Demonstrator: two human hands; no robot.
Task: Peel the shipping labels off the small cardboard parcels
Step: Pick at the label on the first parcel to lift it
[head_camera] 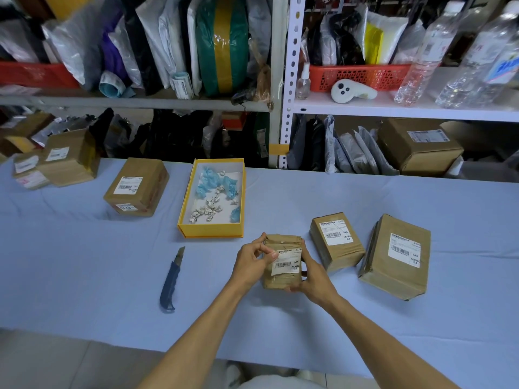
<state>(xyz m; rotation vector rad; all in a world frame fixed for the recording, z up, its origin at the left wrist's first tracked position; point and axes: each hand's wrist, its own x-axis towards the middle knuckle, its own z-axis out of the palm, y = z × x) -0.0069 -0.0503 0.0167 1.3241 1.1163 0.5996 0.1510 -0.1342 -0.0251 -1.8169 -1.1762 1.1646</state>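
- Small parcel [281, 281], over the table [84, 262] near its front: right hand [314, 276] clasps its right side.
- Left hand [251, 261] pinches the label [288, 265] at its upper-left corner (seemingly; any lift is unclear).
- Step: starting the peel. Next: a steady pull with the parcel braced.

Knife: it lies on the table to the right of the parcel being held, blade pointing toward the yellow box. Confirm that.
Wrong on the side. The head view shows the knife lying on the table to the left of the parcel being held, not the right; its blade does point toward the yellow box.
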